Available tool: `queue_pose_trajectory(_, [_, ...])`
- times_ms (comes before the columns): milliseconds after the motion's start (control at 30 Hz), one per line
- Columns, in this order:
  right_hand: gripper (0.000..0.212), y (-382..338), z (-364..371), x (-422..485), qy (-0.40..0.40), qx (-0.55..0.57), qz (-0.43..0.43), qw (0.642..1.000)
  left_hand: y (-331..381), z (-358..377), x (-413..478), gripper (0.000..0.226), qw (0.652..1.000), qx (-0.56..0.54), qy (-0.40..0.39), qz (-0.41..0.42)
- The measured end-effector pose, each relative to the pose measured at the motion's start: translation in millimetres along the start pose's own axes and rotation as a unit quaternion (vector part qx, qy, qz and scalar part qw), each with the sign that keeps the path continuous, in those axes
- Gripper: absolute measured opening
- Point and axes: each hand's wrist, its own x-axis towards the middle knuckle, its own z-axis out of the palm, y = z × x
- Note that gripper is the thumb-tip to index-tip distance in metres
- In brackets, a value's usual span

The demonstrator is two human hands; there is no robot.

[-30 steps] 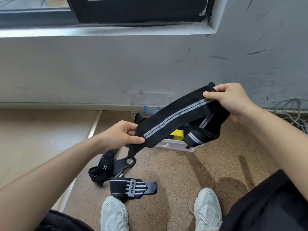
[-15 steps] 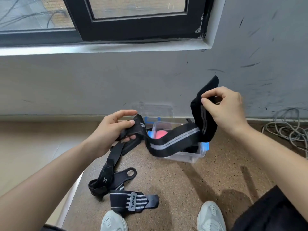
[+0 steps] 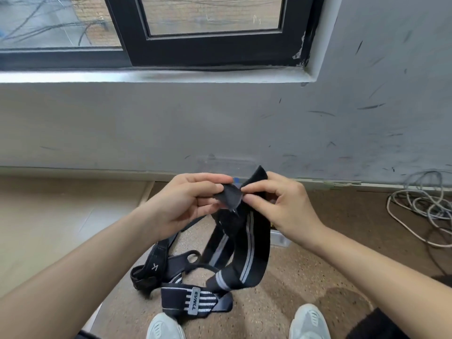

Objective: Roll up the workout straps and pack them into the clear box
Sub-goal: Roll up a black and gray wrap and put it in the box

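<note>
A long black strap with grey stripes [image 3: 252, 243] hangs folded in a loop below my hands. My left hand [image 3: 186, 201] and my right hand [image 3: 281, 204] both pinch its top end close together at chest height. The clear box [image 3: 280, 238] stands on the floor behind the strap; only a corner shows under my right wrist. Its clear lid [image 3: 225, 162] leans against the wall. Two more black straps lie on the floor: one with a grey striped label [image 3: 195, 305] and one with a padded loop [image 3: 156, 263].
A grey wall with a black-framed window [image 3: 208, 28] rises ahead. A coil of grey cable [image 3: 420, 206] lies on the brown speckled floor at right. My two white shoes [image 3: 308, 324] are at the bottom edge. Beige tile lies to the left.
My hands came together at the strap's end; before, they held it stretched apart. The strap now hangs down in a loop, hiding most of the box.
</note>
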Motion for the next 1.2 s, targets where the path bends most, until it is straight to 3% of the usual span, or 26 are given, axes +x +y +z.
queue_pose_trajectory(67, [0.004, 3, -1, 1, 0.024, 0.024, 0.002, 0.999, 2, 1, 0, 0.026, 0.999, 0.044, -0.003, 0.014])
queue_pose_trajectory(200, [0.009, 2, -2, 4, 0.005, 0.099, 0.078, 0.992, 0, 1, 2, 0.037, 0.991, 0.118, -0.025, 0.048])
queue_pose_trajectory(333, [0.006, 0, -4, 4, -0.017, 0.219, 0.150, 0.964, -9, 10, 1, 0.016, 0.977, 0.169, 0.013, 0.130])
queue_pose_trajectory(533, [0.019, 4, -7, 9, 0.001, 0.223, 0.164, 0.961, -11, 14, 5, 0.009, 0.964, 0.156, 0.102, 0.189])
queue_pose_trajectory(833, [0.030, 20, -17, 18, 0.086, 0.242, 0.214, 0.943, -7, 1, 9, 0.014, 0.969, 0.073, 0.176, 0.160])
queue_pose_trajectory(967, [0.065, 11, -18, 22, 0.077, 0.354, 0.231, 0.903, -5, 3, 13, 0.010, 0.974, 0.006, 0.189, 0.125])
queue_pose_trajectory(1067, [0.046, 2, -17, 22, 0.078, 0.409, 0.260, 0.871, 1, 3, 14, 0.015, 0.975, -0.050, 0.186, 0.113])
queue_pose_trajectory(1200, [0.016, -1, -9, 17, 0.050, 0.365, 0.228, 0.902, 3, 4, 15, 0.011, 0.977, -0.065, 0.171, 0.113])
